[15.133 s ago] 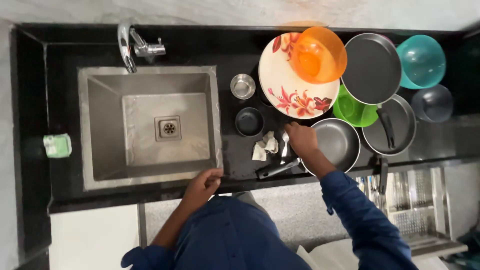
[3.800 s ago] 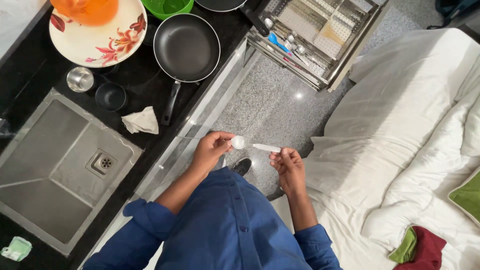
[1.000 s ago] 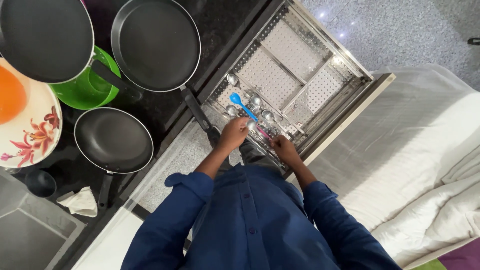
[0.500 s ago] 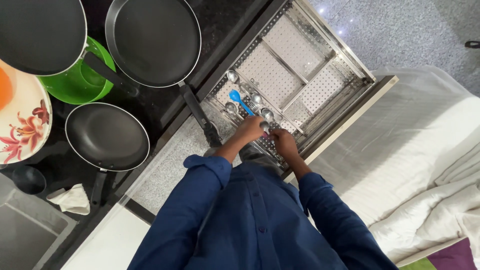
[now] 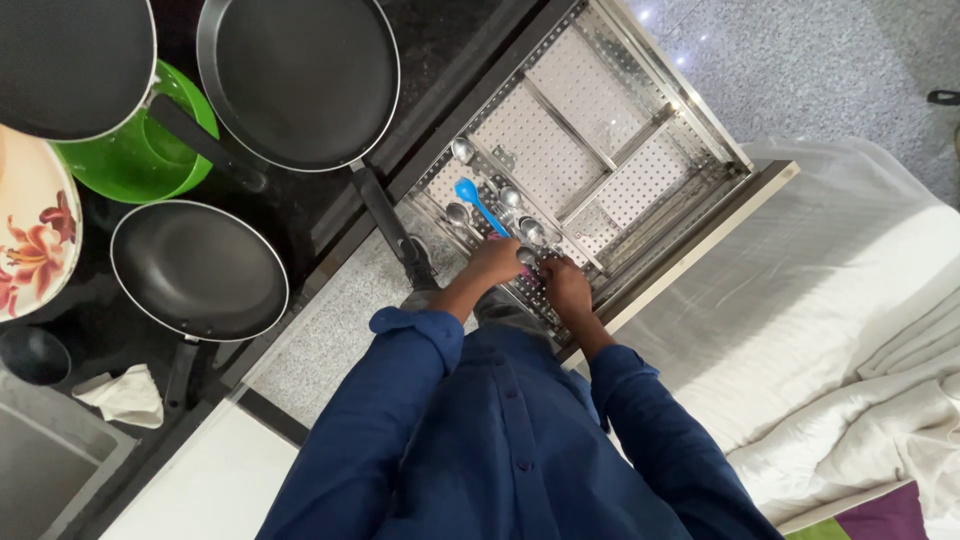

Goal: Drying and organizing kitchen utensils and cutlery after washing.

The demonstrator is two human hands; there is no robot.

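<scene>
Head view, blue spoon (image 5: 478,203), steel cutlery drawer (image 5: 640,150)

The drawer (image 5: 640,150) is shiny silver with rows of tiny holes, and in it lie silver spoons (image 5: 462,150) and one bright blue spoon (image 5: 478,203). The pans (image 5: 298,80) are black inside with silver rims, on a black bench (image 5: 440,40), beside a green bowl (image 5: 140,160) and a cream plate (image 5: 30,240) with red flowers. The sleeves (image 5: 400,400) are dark blue, the bed sheet (image 5: 800,300) is white.

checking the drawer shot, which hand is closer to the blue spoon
Left. The left hand sits just below the blue spoon at its handle end, whether touching is unclear. The right hand lies farther along the drawer, beyond the left.
</scene>
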